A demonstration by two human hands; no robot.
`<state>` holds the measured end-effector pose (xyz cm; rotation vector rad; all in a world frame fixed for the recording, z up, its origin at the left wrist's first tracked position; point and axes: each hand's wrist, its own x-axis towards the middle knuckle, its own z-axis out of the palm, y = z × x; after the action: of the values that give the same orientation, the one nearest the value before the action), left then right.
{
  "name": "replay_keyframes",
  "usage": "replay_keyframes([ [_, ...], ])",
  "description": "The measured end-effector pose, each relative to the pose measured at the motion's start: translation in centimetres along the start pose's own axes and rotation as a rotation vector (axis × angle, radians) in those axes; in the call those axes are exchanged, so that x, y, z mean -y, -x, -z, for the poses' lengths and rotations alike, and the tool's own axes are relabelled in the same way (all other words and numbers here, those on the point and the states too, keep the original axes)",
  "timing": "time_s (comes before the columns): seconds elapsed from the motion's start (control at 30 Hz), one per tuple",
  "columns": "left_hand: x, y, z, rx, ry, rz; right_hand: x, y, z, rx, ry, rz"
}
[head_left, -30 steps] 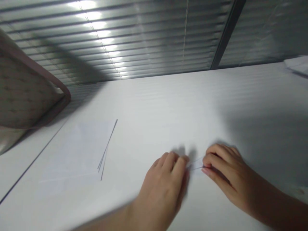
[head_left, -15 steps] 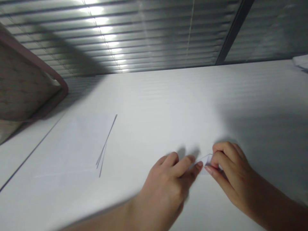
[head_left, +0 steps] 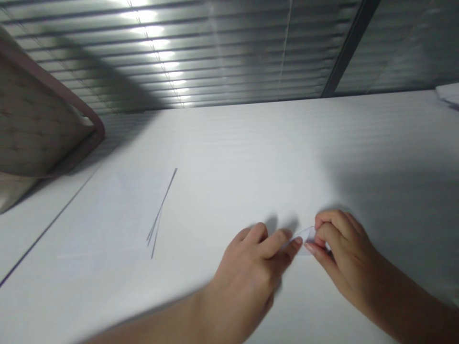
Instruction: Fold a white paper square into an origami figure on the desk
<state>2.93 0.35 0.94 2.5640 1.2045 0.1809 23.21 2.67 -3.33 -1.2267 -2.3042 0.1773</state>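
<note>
A small white piece of paper [head_left: 306,237] lies on the white table [head_left: 251,157], partly lifted between my two hands. My right hand [head_left: 340,258] has its fingers curled and pinches the paper's right end. My left hand [head_left: 254,272] reaches in from the lower middle, and its fingertips press on the paper's left end. Most of the small paper is hidden by my fingers.
A stack of white sheets [head_left: 118,215] lies to the left, its edges showing as thin dark lines. A brown-rimmed basket or cushion [head_left: 39,129] juts in at the far left. Closed window blinds [head_left: 215,52] run along the back. Another paper corner [head_left: 448,93] sits far right.
My left fingers have stretched out onto the small paper. My right hand has lifted and curled its end of the paper slightly.
</note>
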Motion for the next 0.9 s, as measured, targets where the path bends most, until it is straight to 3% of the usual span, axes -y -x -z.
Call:
replay_keyframes([
  [0.17,0.1,0.1,-0.1,-0.01,-0.042,-0.022,-0.3,-0.1,0.3,0.002,0.164,0.077],
  [0.57,0.4,-0.2,0.1,0.001,-0.087,-0.044,0.9,-0.3,0.8,0.039,0.258,-0.015],
  [0.73,0.4,0.3,0.3,0.02,-0.209,-0.167,1.3,-0.6,1.1,0.075,0.285,-0.016],
  [0.9,-0.8,1.0,-0.2,-0.098,-0.358,-0.216,1.5,-0.8,1.3,0.096,0.282,-0.009],
])
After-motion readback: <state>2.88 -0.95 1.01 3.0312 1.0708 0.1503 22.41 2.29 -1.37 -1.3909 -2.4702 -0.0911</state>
